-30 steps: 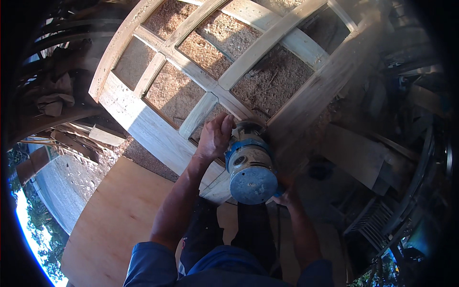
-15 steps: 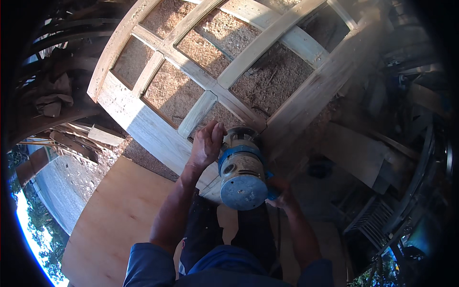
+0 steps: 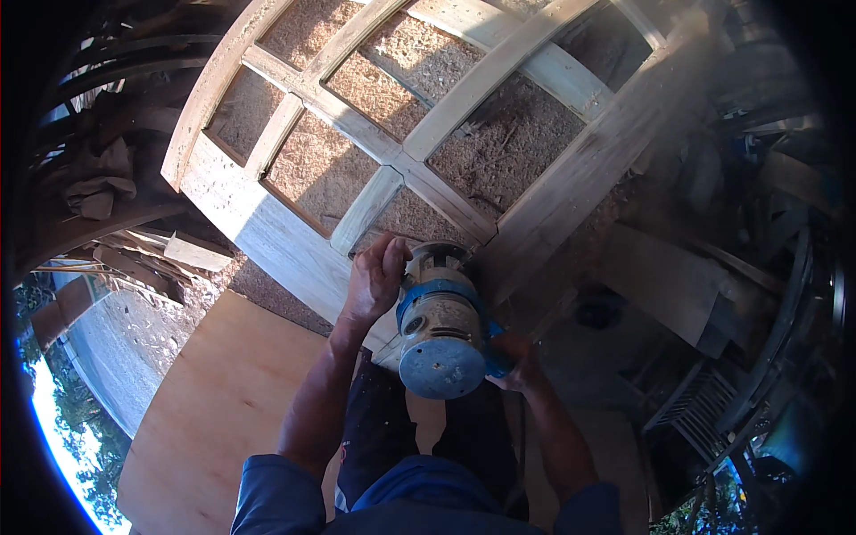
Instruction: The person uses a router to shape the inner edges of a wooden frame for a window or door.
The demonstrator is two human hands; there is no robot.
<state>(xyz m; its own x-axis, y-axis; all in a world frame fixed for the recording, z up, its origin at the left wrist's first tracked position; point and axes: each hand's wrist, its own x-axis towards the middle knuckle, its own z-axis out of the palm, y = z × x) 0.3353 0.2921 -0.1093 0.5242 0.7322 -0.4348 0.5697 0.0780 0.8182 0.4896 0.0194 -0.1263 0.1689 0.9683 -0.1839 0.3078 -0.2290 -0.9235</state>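
Observation:
A blue and grey router (image 3: 443, 325), dusty, rests its base on the near corner of a wooden lattice panel (image 3: 428, 183). My left hand (image 3: 375, 278) is closed at the router's left side, near its base; the handle under the fingers is hidden. Around the blue handle on the other side, my right hand (image 3: 515, 361) is wrapped, partly in shadow. The bit under the router cannot be seen. Square openings divide the panel, and its near left edge board lies beneath my left hand.
Sawdust (image 3: 316, 165) shows through the panel's openings. A large plywood sheet (image 3: 214, 410) lies at the lower left. Scrap wood (image 3: 192, 254) is piled on the left. On the right stand dark boards (image 3: 664, 281) and a slatted plastic piece (image 3: 695, 410).
The router and both my hands have shifted slightly left and toward me along the panel's near corner. The panel has stayed in place.

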